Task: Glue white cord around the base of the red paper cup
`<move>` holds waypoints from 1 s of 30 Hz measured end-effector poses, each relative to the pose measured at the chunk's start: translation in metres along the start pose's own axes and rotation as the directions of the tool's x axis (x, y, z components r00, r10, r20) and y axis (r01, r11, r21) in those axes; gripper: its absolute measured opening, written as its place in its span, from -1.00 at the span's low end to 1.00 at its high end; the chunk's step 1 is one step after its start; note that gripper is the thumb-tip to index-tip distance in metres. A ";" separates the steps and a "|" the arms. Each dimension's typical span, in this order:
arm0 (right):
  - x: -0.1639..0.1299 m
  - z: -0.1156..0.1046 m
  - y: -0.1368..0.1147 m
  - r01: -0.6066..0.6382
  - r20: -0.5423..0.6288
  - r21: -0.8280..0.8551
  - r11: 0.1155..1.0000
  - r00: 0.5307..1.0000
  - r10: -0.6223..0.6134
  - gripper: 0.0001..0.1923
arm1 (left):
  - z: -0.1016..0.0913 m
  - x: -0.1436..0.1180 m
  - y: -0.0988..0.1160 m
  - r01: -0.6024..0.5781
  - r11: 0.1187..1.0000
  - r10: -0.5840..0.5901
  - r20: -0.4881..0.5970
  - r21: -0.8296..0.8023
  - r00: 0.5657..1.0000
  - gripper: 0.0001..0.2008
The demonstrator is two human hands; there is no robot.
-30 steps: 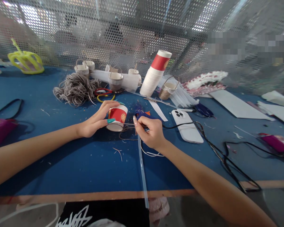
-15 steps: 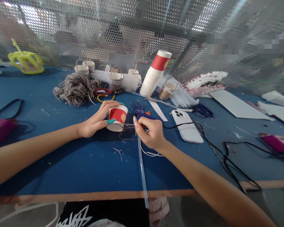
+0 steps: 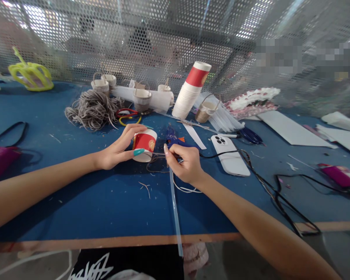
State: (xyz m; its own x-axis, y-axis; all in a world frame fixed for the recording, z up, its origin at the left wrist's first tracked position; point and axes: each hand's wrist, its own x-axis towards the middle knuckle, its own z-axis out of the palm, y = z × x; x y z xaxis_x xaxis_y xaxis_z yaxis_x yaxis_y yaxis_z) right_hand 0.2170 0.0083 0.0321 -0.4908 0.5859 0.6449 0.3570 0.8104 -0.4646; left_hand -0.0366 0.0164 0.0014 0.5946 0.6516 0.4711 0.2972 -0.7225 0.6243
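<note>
A red and white paper cup (image 3: pixel 147 142) lies tilted on the blue table, its rim toward me. My left hand (image 3: pixel 121 147) grips it from the left, thumb across the lower side and fingers over the top. My right hand (image 3: pixel 184 160) is closed in a pinch on a thin cord (image 3: pixel 159 154) stretched taut to the cup's lower edge. More of that cord lies loosely curled below. Just behind my right hand rests a blue glue gun (image 3: pixel 172 136), partly hidden. A long clear glue stick (image 3: pixel 175 212) runs from beneath the hand over the table's front edge.
A bundle of grey yarn (image 3: pixel 93 109) and red-and-yellow-handled scissors (image 3: pixel 130 116) lie behind my left hand. Stacked paper cups (image 3: pixel 191 91) lean at the back beside small cord-wrapped baskets (image 3: pixel 142 100). To the right are a white phone (image 3: pixel 231 155) and black cables (image 3: pixel 261 181).
My left thumb has shifted slightly along the cup, which has turned a little. My right hand keeps its pinch on the cord in nearly the same spot.
</note>
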 end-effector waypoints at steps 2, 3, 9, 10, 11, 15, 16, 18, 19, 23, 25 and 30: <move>0.000 0.000 0.000 0.002 0.004 -0.004 1.000 1.000 -0.002 -0.61 | 0.000 0.000 0.001 0.010 1.000 -0.010 -0.011 -0.001 1.000 -0.40; -0.001 0.000 0.001 0.005 0.007 -0.006 1.000 1.000 -0.005 -0.61 | 0.001 0.000 0.002 0.016 1.000 -0.017 -0.025 -0.003 1.000 -0.41; -0.001 0.002 0.001 0.019 0.020 0.007 1.000 1.000 -0.019 -0.61 | 0.005 0.000 0.002 0.002 1.000 -0.003 -0.076 -0.020 0.997 -0.41; -0.001 0.002 0.001 0.025 0.021 0.005 1.000 0.999 -0.025 -0.61 | 0.005 0.000 0.002 0.001 1.000 -0.002 -0.073 -0.021 0.997 -0.41; -0.001 0.002 0.001 0.031 0.024 -0.001 1.000 0.999 -0.031 -0.61 | 0.006 0.000 0.002 0.013 1.000 -0.014 -0.069 -0.021 0.998 -0.42; -0.001 0.002 0.004 0.080 0.055 -0.041 0.996 0.995 -0.077 -0.64 | 0.006 0.000 0.003 0.046 0.999 -0.047 -0.099 -0.007 0.994 -0.43; -0.001 0.002 0.005 0.098 0.063 -0.052 0.994 0.993 -0.095 -0.65 | 0.006 0.000 0.003 0.038 0.999 -0.039 -0.099 -0.004 0.994 -0.43; -0.001 0.002 0.006 0.129 0.077 -0.072 0.989 0.989 -0.123 -0.68 | 0.005 0.000 0.002 0.012 1.000 -0.012 -0.076 -0.001 0.997 -0.42; -0.002 0.002 0.007 0.137 0.083 -0.083 0.987 0.988 -0.130 -0.69 | 0.004 0.000 0.001 0.005 1.000 -0.005 -0.051 -0.001 0.999 -0.42; -0.002 0.002 0.008 0.138 0.117 -0.124 0.983 0.985 -0.124 -0.69 | 0.005 0.001 -0.001 0.006 1.000 -0.006 -0.082 0.001 0.997 -0.43; -0.002 0.002 0.009 0.134 0.136 -0.136 0.982 0.984 -0.115 -0.69 | 0.006 0.001 0.000 -0.002 1.000 0.002 -0.096 0.004 0.995 -0.42; -0.002 0.003 0.008 0.150 0.171 -0.160 0.976 0.978 -0.123 -0.68 | 0.003 0.003 0.005 0.033 0.999 -0.034 -0.052 -0.007 0.998 -0.43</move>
State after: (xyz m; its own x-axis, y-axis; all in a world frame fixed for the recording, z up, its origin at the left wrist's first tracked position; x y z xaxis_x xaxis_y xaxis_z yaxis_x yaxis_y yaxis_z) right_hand 0.2189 0.0140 0.0254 -0.6596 0.4737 0.5836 0.4017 0.8784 -0.2590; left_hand -0.0313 0.0138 0.0041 0.5442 0.6869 0.4817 0.3115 -0.6986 0.6442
